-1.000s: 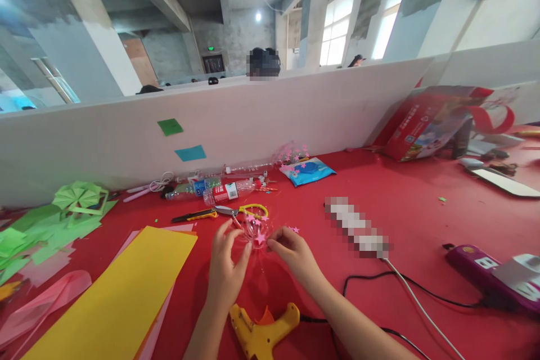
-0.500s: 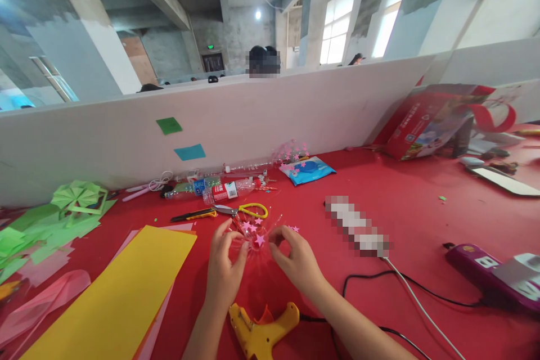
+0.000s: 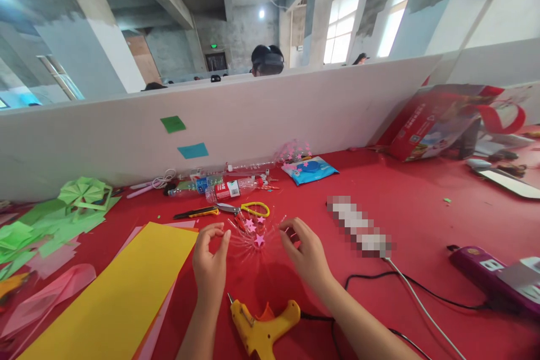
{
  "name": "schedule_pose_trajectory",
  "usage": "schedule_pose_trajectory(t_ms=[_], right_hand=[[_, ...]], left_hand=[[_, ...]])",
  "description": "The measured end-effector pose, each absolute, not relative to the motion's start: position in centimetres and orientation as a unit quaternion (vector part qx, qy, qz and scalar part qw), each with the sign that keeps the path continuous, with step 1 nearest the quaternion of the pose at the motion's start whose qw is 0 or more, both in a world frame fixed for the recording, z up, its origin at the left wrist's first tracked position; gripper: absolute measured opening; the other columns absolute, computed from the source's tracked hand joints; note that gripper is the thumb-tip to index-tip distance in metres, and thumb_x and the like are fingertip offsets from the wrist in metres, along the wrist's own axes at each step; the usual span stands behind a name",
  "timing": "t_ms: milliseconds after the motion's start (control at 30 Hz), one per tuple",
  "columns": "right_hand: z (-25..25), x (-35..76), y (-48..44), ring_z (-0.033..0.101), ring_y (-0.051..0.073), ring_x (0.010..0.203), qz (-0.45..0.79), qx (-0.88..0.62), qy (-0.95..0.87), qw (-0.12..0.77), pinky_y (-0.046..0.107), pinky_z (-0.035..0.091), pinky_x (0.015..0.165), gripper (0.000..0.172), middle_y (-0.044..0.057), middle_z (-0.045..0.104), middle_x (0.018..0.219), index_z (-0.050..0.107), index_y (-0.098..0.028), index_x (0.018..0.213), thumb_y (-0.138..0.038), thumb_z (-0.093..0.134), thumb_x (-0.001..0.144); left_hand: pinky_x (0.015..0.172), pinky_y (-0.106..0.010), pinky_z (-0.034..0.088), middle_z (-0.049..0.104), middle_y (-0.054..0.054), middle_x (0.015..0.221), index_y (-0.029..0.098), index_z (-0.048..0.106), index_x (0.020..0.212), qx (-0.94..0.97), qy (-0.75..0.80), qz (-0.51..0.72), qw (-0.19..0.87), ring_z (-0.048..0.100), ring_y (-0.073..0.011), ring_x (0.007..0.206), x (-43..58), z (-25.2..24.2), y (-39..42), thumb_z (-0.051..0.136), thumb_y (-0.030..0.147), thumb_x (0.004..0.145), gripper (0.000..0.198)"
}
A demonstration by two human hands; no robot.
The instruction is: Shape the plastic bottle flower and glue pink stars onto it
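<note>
On the red table, a spread of thin clear plastic strips (image 3: 242, 250) fans out from a centre, with several pink stars (image 3: 259, 240) on it. To its left, my left hand (image 3: 211, 259) has thumb and index curved with a small gap between their tips, close to the strip ends. On the other side, my right hand (image 3: 306, 250) has thumb and index brought together at the strip ends. Whether a strip is between them is too small to tell. Below the strips and between my forearms lies a yellow hot glue gun (image 3: 264, 329), nozzle pointing up-left.
Behind the strips lie scissors (image 3: 253, 210), a cutter knife (image 3: 196, 212), plastic bottles (image 3: 228, 190) and a blue packet (image 3: 312, 170). Yellow paper (image 3: 122, 287) and green paper (image 3: 84, 216) cover the left. Cables and a purple power strip (image 3: 493, 275) are right. A white partition (image 3: 253, 118) stands behind.
My hands have moved apart, the left one outward to the left, the right one slightly right. My left thumb and index are closer together. More of the strips and the glue gun's nozzle show.
</note>
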State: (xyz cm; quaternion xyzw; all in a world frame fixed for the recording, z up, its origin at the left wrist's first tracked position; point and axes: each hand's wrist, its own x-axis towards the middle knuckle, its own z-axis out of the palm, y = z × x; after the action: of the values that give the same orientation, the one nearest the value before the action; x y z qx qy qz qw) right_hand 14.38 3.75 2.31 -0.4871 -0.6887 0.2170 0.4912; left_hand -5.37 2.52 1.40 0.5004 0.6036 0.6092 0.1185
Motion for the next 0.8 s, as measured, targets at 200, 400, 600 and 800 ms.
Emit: schedule_pose_trajectory(t_ms=[200, 400, 600, 800], right_hand=[[2.3, 14.8, 4.3, 0.055, 0.013, 0.062, 0.205, -0.485, -0.682, 0.507, 0.022, 0.040, 0.055, 0.009, 0.000, 0.058, 0.073, 0.054, -0.020, 0.079, -0.021, 0.045, 0.083], [2.1, 15.0, 4.7, 0.056, 0.017, 0.071, 0.188, -0.479, -0.686, 0.514, 0.028, 0.044, 0.067, 0.011, 0.003, 0.060, 0.077, 0.054, -0.021, 0.079, -0.021, 0.043, 0.083], [1.6, 15.0, 5.1, 0.058, 0.023, 0.093, 0.200, -0.487, -0.696, 0.488, 0.036, 0.045, 0.081, 0.018, 0.008, 0.064, 0.097, 0.058, -0.021, 0.093, -0.020, 0.046, 0.080], [1.7, 14.6, 4.6, 0.061, 0.015, 0.067, 0.244, -0.498, -0.704, 0.445, 0.026, 0.045, 0.060, 0.016, 0.005, 0.066, 0.089, 0.059, -0.020, 0.091, -0.022, 0.046, 0.082]], left_hand=[[0.065, -0.029, 0.051, 0.066, -0.003, 0.069, 0.019, 0.062, 0.071, 0.443, 0.648, 0.606, 0.126, 0.062, -0.0181, 0.067, -5.8, 2.5, 2.4, 0.063, 0.047, 0.070, 0.028], [0.064, -0.028, 0.051, 0.065, -0.003, 0.067, 0.019, 0.059, 0.074, 0.496, 0.613, 0.594, 0.158, 0.064, -0.0177, 0.066, -6.2, 3.3, 2.3, 0.057, 0.048, 0.075, 0.029], [0.056, -0.025, 0.048, 0.056, 0.002, 0.058, 0.022, 0.047, 0.073, 0.533, 0.594, 0.591, 0.122, 0.056, -0.0136, 0.055, -6.1, 4.2, 2.0, 0.048, 0.047, 0.082, 0.027], [0.063, -0.029, 0.052, 0.063, -0.002, 0.066, 0.021, 0.050, 0.076, 0.556, 0.610, 0.537, 0.175, 0.063, -0.0166, 0.063, -6.7, 3.9, 2.3, 0.050, 0.044, 0.080, 0.024]])
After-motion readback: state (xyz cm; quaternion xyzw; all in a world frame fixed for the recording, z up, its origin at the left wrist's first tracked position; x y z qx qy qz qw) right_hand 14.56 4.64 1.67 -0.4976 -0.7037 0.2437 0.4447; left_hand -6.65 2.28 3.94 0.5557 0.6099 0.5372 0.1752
